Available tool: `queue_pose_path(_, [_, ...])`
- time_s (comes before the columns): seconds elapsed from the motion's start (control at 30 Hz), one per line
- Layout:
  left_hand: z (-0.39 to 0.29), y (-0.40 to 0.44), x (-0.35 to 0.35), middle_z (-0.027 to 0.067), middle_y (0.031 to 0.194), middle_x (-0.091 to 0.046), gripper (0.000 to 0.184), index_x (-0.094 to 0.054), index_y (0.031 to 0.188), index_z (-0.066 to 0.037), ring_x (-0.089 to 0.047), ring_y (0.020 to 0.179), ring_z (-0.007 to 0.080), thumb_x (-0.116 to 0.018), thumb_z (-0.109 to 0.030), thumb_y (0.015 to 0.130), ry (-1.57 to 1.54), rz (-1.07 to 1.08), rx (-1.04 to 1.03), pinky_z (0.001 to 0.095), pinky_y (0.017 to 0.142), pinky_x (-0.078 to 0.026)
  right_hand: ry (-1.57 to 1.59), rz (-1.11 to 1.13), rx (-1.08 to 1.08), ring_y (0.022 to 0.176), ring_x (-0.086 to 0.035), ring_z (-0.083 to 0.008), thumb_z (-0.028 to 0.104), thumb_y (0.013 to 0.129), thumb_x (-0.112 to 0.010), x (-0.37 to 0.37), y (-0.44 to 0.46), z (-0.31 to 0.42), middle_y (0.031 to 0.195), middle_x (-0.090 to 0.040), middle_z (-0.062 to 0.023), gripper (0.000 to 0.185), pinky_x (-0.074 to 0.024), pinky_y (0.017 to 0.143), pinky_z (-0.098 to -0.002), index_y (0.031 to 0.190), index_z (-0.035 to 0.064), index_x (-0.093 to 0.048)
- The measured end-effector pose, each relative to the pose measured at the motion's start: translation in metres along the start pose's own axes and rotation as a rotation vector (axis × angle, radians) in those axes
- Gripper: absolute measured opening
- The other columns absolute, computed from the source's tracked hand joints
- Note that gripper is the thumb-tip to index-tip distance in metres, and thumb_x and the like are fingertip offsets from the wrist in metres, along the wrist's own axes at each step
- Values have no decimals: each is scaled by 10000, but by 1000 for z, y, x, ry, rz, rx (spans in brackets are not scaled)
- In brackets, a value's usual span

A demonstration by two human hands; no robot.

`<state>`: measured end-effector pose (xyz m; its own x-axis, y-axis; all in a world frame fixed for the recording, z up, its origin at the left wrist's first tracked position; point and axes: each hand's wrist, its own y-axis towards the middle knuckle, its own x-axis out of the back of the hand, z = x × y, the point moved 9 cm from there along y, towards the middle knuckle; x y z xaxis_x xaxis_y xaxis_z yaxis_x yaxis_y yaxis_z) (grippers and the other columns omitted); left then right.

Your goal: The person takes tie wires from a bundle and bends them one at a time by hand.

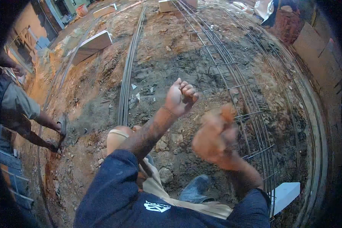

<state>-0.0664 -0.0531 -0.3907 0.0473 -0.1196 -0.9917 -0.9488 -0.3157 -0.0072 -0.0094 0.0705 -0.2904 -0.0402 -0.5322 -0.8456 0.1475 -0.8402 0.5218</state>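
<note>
Raised in front of my body, my left hand (181, 98) has its fingers curled into a loose fist, palm side showing; no object can be made out in it. To its right and a little lower is my right hand (215, 133), smeared by motion, so its fingers and anything in them cannot be made out. It is beside a long rebar cage (244, 97) with square stirrups, which runs along the ground. A bundle of straight steel bars (130, 72) lies on the ground to the left of my left hand.
Another person (19, 102) stands at the left edge. White-edged blocks (92, 47) lie at the upper left, and a white block (285, 197) is at the lower right. Long bars curve along the right side. My boot (195, 188) rests on rough, stony soil.
</note>
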Motion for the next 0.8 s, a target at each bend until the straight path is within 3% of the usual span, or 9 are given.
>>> queue_pose_path(0.1, [-10, -8, 16, 84, 662, -491, 408, -377, 659, -94, -544, 792, 274, -253, -337, 963, 19, -226, -283, 419, 721, -465, -263, -427, 575, 422, -423, -161, 535, 897, -342, -25, -4, 108, 569, -501, -41, 514, -368, 441, -313, 895, 54, -522])
queue_pose_path(0.23, [21, -18, -8, 88, 667, -500, 422, -376, 667, -90, -551, 813, 292, -247, -364, 960, 258, -177, -281, 419, 730, -454, -907, -760, 1189, 560, -448, -137, 427, 907, -436, -23, -61, 206, 663, -492, -46, 368, -384, 539, -299, 903, 66, -507])
queue_pose_path(0.33, [32, -21, -13, 91, 658, -491, 426, -370, 675, -89, -545, 783, 295, -245, -382, 958, 460, -173, -222, 394, 737, -442, -1683, -1271, 1050, 647, -472, -136, 391, 920, -420, 34, -100, 234, 724, -490, -66, 337, -380, 604, -295, 888, 62, -490])
queue_pose_path(0.4, [22, -19, -21, 79, 641, -468, 426, -354, 655, -102, -540, 732, 274, -257, -388, 956, 663, -48, -308, 357, 698, -425, -1959, -1268, 828, 541, -406, -92, 327, 913, -456, 73, -86, 211, 676, -443, -10, 256, -354, 463, -262, 898, 73, -433])
queue_pose_path(0.5, [6, -18, -21, 32, 557, -357, 416, -331, 629, -124, -458, 559, 198, -276, -376, 956, 738, -152, -176, 341, 648, -399, -1758, -1011, -214, 487, -438, -172, 554, 880, -371, 130, -60, 107, 610, -502, -56, 535, -343, 456, -327, 884, 33, -496])
queue_pose_path(0.57, [12, -17, -16, -1, 515, -278, 416, -322, 614, -131, -325, 441, 138, -291, -364, 956, 663, -147, 66, 296, 625, -382, -760, -886, -491, 438, -415, -163, 615, 858, -336, 126, -56, 5, 558, -495, -63, 582, -310, 407, -314, 831, 65, -522])
queue_pose_path(0.6, [8, -18, -14, -1, 515, -278, 416, -322, 614, -131, -325, 441, 138, -291, -364, 956, 667, -149, 71, 296, 625, -382, -756, -885, -485, 438, -415, -163, 615, 858, -336, 123, -57, -8, 558, -495, -63, 582, -310, 407, -314, 831, 65, -522])
queue_pose_path(0.67, [20, -20, -15, -1, 513, -275, 419, -319, 611, -132, -284, 421, 133, -291, -370, 955, 127, -18, 247, 265, 615, -374, -163, -312, -478, 483, -433, -130, 687, 819, -308, 74, -32, -55, 638, -487, -38, 623, -315, 418, -269, 804, 94, -496])
queue_pose_path(0.8, [17, -16, 11, 29, 603, -411, 418, -391, 655, -130, -515, 605, 193, -277, -404, 950, -170, -113, 92, 343, 626, -463, -57, -262, -92, 446, -413, -156, 623, 849, -356, 31, 5, 3, 616, -462, -37, 541, -316, 412, -288, 786, 99, -476])
